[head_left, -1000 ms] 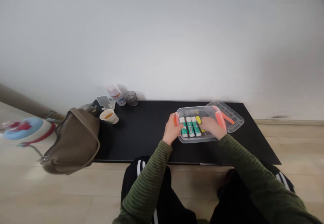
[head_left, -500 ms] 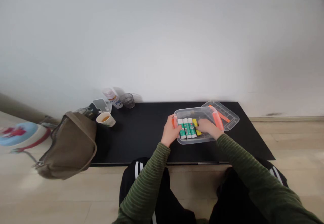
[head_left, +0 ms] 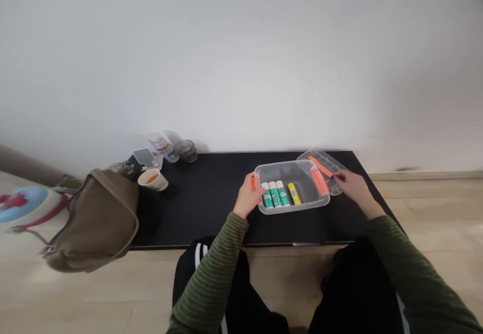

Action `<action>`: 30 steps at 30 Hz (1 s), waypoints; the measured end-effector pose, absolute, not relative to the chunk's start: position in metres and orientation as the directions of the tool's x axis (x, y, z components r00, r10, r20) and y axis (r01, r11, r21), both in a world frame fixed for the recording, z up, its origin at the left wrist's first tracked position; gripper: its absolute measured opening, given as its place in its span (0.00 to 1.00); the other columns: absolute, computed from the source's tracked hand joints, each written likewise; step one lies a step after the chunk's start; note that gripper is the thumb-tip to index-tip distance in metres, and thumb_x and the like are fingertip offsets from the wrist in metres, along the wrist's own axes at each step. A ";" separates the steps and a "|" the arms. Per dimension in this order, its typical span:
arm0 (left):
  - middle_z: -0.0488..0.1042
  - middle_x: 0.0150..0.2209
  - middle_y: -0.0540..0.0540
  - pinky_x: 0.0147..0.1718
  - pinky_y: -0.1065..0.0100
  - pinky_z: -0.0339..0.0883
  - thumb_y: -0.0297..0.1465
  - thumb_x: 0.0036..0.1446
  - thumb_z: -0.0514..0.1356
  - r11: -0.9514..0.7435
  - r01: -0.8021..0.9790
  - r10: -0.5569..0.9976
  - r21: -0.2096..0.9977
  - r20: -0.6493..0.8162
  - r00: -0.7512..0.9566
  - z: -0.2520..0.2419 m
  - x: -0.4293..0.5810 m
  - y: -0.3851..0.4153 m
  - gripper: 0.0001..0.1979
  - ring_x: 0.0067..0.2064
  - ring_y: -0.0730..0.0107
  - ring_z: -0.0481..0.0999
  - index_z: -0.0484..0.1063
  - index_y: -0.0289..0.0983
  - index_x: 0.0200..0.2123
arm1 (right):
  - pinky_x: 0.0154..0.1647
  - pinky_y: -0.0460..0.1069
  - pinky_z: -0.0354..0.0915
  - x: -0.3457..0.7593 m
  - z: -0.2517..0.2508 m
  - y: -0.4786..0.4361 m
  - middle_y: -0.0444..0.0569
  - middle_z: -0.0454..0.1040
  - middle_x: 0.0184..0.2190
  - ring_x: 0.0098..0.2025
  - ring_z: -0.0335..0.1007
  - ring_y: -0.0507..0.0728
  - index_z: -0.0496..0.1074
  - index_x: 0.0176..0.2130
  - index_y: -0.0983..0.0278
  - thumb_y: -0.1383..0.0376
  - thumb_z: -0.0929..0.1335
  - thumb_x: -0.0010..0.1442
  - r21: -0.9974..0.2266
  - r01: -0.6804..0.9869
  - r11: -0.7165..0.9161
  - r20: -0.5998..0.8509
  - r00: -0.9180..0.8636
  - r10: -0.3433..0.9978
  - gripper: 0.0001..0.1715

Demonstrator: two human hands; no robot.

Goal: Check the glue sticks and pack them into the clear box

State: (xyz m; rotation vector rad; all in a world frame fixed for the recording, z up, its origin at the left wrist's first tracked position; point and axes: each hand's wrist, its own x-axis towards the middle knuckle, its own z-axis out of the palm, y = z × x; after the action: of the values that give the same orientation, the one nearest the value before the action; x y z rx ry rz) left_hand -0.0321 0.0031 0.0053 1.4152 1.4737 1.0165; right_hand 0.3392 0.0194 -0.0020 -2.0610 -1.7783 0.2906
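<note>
My left hand (head_left: pixel 247 195) grips the left end of a clear plastic box (head_left: pixel 305 173) by its orange handle, thumb over the rim. In the box lie several green-and-white glue sticks (head_left: pixel 274 194) side by side at the left, and one yellow stick (head_left: pixel 294 193) apart from them, slightly tilted. Behind the box's right end, the clear lid (head_left: pixel 313 154) with an orange strip rests on the black table. My right hand (head_left: pixel 350 185) is over the lid's right part, fingers closed at the end of the orange strip; its fingertips are partly hidden.
At the table's (head_left: pixel 211 203) left stand a paper cup (head_left: pixel 153 179) holding an amber drink, a spray can (head_left: pixel 163 147), a dark glass (head_left: pixel 186 151) and a small grey-white stand (head_left: pixel 144 158). A brown bag (head_left: pixel 98 218) hangs over the left end. A wall runs behind.
My right hand has left the yellow stick inside the box and moved right to the lid. The yellow stick lies farther from the green ones. My left hand keeps its hold.
</note>
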 end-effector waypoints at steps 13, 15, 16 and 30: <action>0.73 0.52 0.43 0.52 0.62 0.64 0.26 0.49 0.60 0.011 0.316 1.000 0.949 -0.015 0.010 0.003 -0.034 0.007 0.29 0.50 0.62 0.74 0.65 0.38 0.57 | 0.35 0.47 0.59 0.329 -0.048 0.009 0.50 0.73 0.34 0.41 0.67 0.57 0.72 0.29 0.62 0.67 0.65 0.58 -0.208 0.977 -0.043 -0.022 0.040 0.999 0.07; 0.74 0.52 0.43 0.51 0.63 0.64 0.26 0.49 0.60 0.006 0.317 1.000 0.948 -0.011 0.014 0.001 -0.034 0.007 0.29 0.50 0.62 0.74 0.65 0.38 0.57 | 0.37 0.48 0.60 0.329 -0.046 0.008 0.50 0.73 0.34 0.42 0.67 0.57 0.71 0.29 0.62 0.68 0.64 0.59 -0.190 0.982 -0.009 0.049 0.019 0.999 0.08; 0.74 0.51 0.43 0.51 0.63 0.65 0.26 0.49 0.60 0.011 0.318 1.000 0.948 -0.016 0.013 0.001 -0.035 0.007 0.29 0.50 0.62 0.74 0.65 0.38 0.57 | 0.38 0.49 0.60 0.330 -0.045 0.008 0.51 0.73 0.35 0.42 0.67 0.58 0.71 0.30 0.62 0.67 0.63 0.60 -0.175 0.985 0.008 0.110 0.012 0.994 0.09; 0.75 0.48 0.45 0.46 0.63 0.67 0.27 0.50 0.59 0.049 0.324 0.998 0.945 -0.055 0.009 -0.001 -0.036 0.008 0.30 0.44 0.64 0.75 0.64 0.40 0.59 | 0.51 0.58 0.61 0.329 0.037 -0.029 0.55 0.75 0.40 0.44 0.70 0.62 0.69 0.41 0.63 0.57 0.60 0.66 -0.367 0.925 0.102 0.732 0.220 0.645 0.14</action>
State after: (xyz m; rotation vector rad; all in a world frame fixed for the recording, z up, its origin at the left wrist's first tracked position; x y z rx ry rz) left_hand -0.0360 0.0079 -0.0006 1.4142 1.4575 0.9816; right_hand 0.3293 -0.0287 0.0374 -1.6214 -1.5040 -0.4028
